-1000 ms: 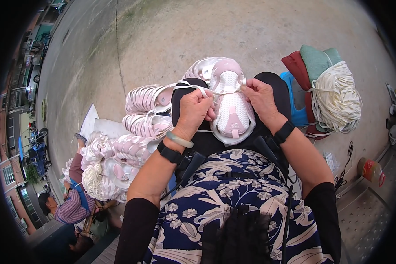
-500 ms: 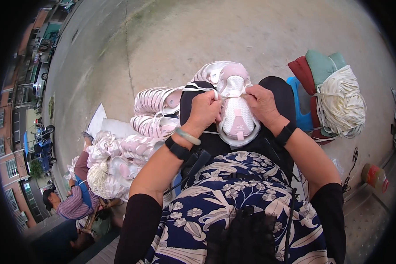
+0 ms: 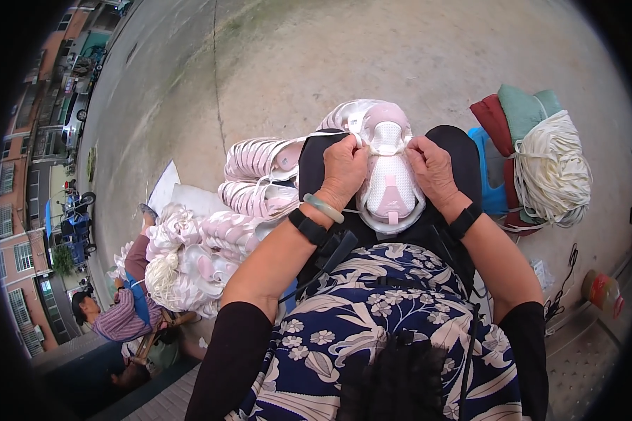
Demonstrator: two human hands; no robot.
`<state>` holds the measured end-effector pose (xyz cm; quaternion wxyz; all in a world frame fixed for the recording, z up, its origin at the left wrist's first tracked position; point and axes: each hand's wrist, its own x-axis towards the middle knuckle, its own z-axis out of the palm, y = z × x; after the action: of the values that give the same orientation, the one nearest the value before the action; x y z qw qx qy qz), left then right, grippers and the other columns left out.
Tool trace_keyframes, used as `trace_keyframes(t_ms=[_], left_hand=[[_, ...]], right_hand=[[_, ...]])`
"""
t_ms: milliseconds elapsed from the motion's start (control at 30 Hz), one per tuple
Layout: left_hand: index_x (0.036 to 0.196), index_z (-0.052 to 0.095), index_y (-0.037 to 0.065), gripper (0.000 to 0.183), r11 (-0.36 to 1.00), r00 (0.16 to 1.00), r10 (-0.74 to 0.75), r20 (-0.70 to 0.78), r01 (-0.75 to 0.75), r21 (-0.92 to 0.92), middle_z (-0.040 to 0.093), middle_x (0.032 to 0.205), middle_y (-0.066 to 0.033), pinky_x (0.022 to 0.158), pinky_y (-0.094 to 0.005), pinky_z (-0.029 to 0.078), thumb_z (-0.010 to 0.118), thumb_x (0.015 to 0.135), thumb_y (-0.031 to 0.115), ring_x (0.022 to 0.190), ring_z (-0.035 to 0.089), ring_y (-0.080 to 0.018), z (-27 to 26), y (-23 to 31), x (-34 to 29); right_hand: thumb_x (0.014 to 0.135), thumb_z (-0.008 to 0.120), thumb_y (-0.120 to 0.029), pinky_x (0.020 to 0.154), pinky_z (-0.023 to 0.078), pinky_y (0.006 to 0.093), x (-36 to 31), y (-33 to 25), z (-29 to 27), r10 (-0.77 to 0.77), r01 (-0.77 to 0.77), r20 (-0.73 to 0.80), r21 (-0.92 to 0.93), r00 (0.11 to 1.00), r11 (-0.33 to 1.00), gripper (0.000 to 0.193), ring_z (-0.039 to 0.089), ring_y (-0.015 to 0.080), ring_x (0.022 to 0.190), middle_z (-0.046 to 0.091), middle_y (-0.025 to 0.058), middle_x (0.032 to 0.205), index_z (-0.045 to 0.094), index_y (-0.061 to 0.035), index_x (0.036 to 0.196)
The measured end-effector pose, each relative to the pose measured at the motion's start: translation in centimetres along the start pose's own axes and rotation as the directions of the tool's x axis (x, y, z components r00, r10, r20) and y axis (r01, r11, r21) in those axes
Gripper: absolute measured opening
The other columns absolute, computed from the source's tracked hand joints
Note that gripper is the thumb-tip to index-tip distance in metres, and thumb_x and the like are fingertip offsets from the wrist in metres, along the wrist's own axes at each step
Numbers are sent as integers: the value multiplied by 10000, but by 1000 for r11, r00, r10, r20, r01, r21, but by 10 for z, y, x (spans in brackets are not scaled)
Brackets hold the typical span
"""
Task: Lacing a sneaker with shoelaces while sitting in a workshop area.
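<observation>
A pink and white shoe upper (image 3: 393, 184) lies across my black-trousered lap, its heel with a pull tab toward me. My left hand (image 3: 345, 167) is closed at its left edge, pinching a white shoelace (image 3: 333, 133) that trails leftward over my knee. On the opposite edge my right hand (image 3: 432, 165) pinches the upper beside its lace opening; the fingertips are partly hidden. White lacing crosses the tongue between both hands. Beyond the toe and left of my knee sit nested stacks of similar uppers (image 3: 249, 160).
To the right, a thick bundle of white laces (image 3: 555, 168) lies against red and green cloth bundles (image 3: 519, 112) on a blue stool (image 3: 490, 175). A heap of laced uppers (image 3: 196, 245) is at left, near a seated person (image 3: 123, 316). A jar (image 3: 602, 293) stands far right.
My left hand has moved closer to the upper's lace opening, and the lace loop at its fingers has shifted. My right hand stays at the right edge. The whole view has shifted slightly.
</observation>
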<state>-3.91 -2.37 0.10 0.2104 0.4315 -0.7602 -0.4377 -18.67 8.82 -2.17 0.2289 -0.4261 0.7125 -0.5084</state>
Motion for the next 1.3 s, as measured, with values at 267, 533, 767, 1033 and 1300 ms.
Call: trace_keyframes(t_ms=[267, 533, 767, 1033, 1300], left_hand=[[770, 580, -7, 78, 998, 999, 34, -15, -34, -57, 542, 533, -1, 392, -212, 382, 579, 824, 49, 431, 490, -45, 2, -6, -1], [744, 582, -7, 77, 995, 994, 104, -25, -104, 0, 548, 532, -29, 418, -232, 393, 592, 805, 40, 451, 509, -64, 3, -4, -2], [733, 573, 1, 66, 957, 971, 238, 24, -238, 167, 555, 579, -164, 491, -321, 428, 588, 770, 53, 505, 574, -230, 2, 2, 3], [665, 508, -8, 100, 875, 921, 360, 150, -389, 288, 530, 640, -227, 544, -425, 437, 543, 740, 49, 641, 566, -391, 3, 2, 11], [736, 538, -3, 133, 924, 946, 303, 113, -321, 210, 532, 601, -201, 536, -399, 449, 609, 743, 108, 583, 558, -374, -5, 11, 9]], right_hand=[[809, 598, -142, 552, 452, 307, 2, -1, 1, 48, -48, 3, 8, 999, 999, 127, 567, 220, 567, 561, 125, 632, 553, -24, 801], [819, 606, -171, 551, 458, 298, 4, 2, 3, 79, -79, -19, 9, 997, 997, 166, 566, 198, 551, 577, 111, 621, 555, -16, 791], [827, 586, -235, 553, 452, 346, 12, 6, 6, 133, -132, 3, -102, 991, 986, 230, 585, 271, 580, 589, 147, 636, 575, -12, 769], [811, 575, -224, 573, 451, 373, 6, 3, 7, 103, -93, 78, -124, 992, 988, 190, 588, 318, 620, 583, 150, 649, 581, -39, 767], [821, 586, -232, 570, 444, 401, 6, -2, 4, 10, -3, 40, -169, 999, 986, 206, 574, 354, 635, 561, 169, 645, 537, -42, 760]])
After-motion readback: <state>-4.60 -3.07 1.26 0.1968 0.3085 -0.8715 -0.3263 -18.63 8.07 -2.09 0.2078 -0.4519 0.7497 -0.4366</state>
